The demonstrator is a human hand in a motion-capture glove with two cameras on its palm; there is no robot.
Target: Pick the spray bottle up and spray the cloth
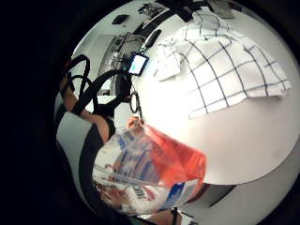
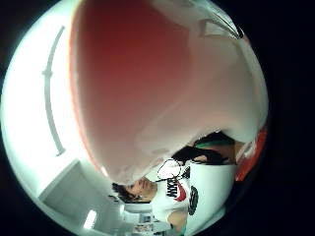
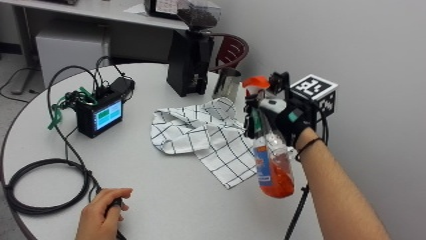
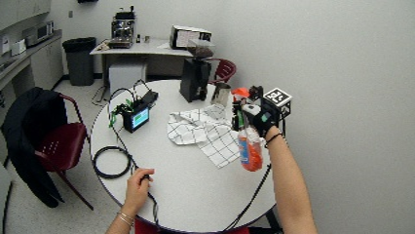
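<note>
Spray bottle, label unreadable, in gloved fingers beside checked cloth.

Right hand raised above table, arm outstretched, fingers curled round spray bottle neck; bare left hand resting on table edge.

We see the spray bottle lifted clear of the table, hanging near upright with its base tilted slightly toward the person; it is a clear bottle of orange liquid with a blue-and-white label and an orange spray head at the top. The cloth, white with a dark grid, lies rumpled and partly spread on the round white table, just beside the bottle
</note>
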